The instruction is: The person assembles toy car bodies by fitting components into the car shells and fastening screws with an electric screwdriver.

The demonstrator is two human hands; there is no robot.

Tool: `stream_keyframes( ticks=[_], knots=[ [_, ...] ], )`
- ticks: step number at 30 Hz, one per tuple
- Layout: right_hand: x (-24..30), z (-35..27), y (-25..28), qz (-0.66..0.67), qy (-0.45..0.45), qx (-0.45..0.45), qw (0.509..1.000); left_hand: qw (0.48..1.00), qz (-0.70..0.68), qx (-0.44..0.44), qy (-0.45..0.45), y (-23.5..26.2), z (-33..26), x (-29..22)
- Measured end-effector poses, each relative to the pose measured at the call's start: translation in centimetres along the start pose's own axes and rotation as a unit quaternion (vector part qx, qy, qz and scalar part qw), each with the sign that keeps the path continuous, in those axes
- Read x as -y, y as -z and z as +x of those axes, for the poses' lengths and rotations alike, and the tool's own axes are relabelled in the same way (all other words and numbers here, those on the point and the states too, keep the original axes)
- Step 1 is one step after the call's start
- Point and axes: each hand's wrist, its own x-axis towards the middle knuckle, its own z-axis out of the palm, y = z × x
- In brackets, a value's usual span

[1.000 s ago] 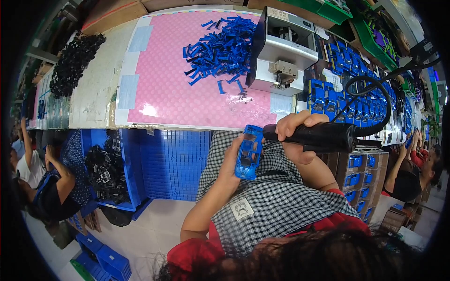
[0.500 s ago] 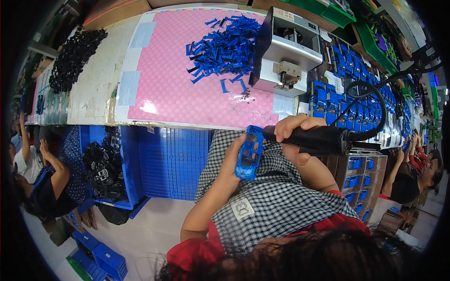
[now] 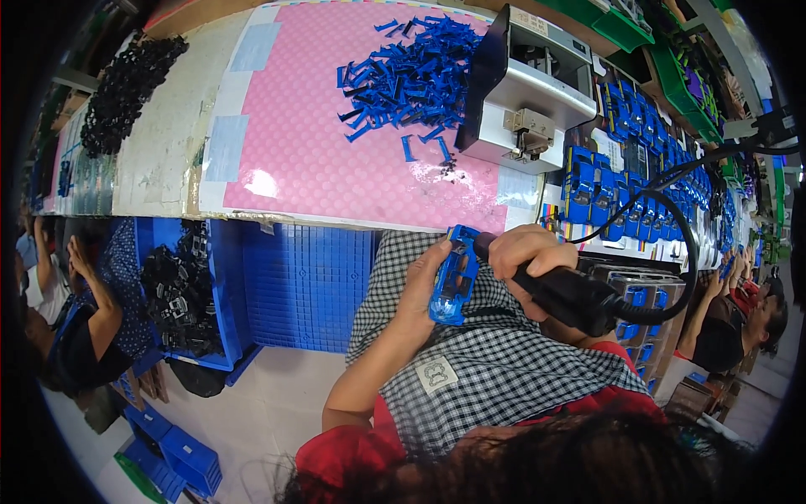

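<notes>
- Pink dotted matting (image 3: 319, 151) covers the long workbench, with a heap of small blue plastic strips (image 3: 411, 76) at its far side and a grey metal box machine (image 3: 525, 92) just to the right of the heap.
- Left hand (image 3: 424, 290) is wrapped around a blue moulded plastic toy-car shell (image 3: 453, 277), held upright over the lap, below the bench edge; the fingers are closed on its left flank.
- Right hand (image 3: 525, 252) grips a black barrel-shaped powered screwdriver (image 3: 571, 298), fingers curled fully round it, with the tip end against the top of the shell; a black cable (image 3: 672, 218) loops away to the right.
- Compared with a second ago, hands, shell and driver sit in nearly the same pose; only the view has shifted a little, so the driving step looks, to my eye, still under way rather than finished.
- Rows of finished-looking blue pieces (image 3: 613, 185) lie on the bench to the right, near the machine.
- Blue plastic crates (image 3: 210, 294) stand under the bench, one holding dark parts; another person's arm (image 3: 101, 302) shows at the far left, well apart.
</notes>
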Motion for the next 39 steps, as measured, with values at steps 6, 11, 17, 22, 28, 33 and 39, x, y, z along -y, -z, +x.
stream_keyframes(
  ticks=[6, 11, 17, 22, 28, 33, 39],
  knots=[
    [2.8, -0.3, -0.4, -0.002, -0.228, -0.126, 0.965, 0.999, -0.002, 0.025, -0.031, -0.4, -0.2, 0.1],
    [1.7, 1.2, -0.8, 0.256, -0.163, -0.217, 0.928, 0.999, -0.025, 0.012, 0.020, -1.0, -0.9, -0.3],
    [0.9, -0.7, 0.2, 0.104, -0.138, -0.123, 0.977, 1.000, -0.007, -0.002, -0.005, -1.7, -1.7, -0.4],
    [0.8, -1.9, 1.6, 0.073, -0.132, -0.035, 0.988, 1.000, -0.022, 0.011, 0.003, -1.4, -1.1, -0.2],
    [1.5, -2.9, 2.2, 0.141, -0.218, 0.016, 0.966, 0.999, -0.034, -0.006, 0.017, -1.4, -1.2, -0.2],
    [1.2, -0.1, 0.2, -0.003, -0.073, 0.097, 0.993, 0.999, -0.053, 0.010, 0.004, -1.3, -1.1, 0.1],
    [0.4, -0.5, -0.5, 0.002, 0.034, 0.064, 0.997, 0.997, -0.073, 0.028, -0.009, -1.5, -0.8, 0.0]
  ],
)
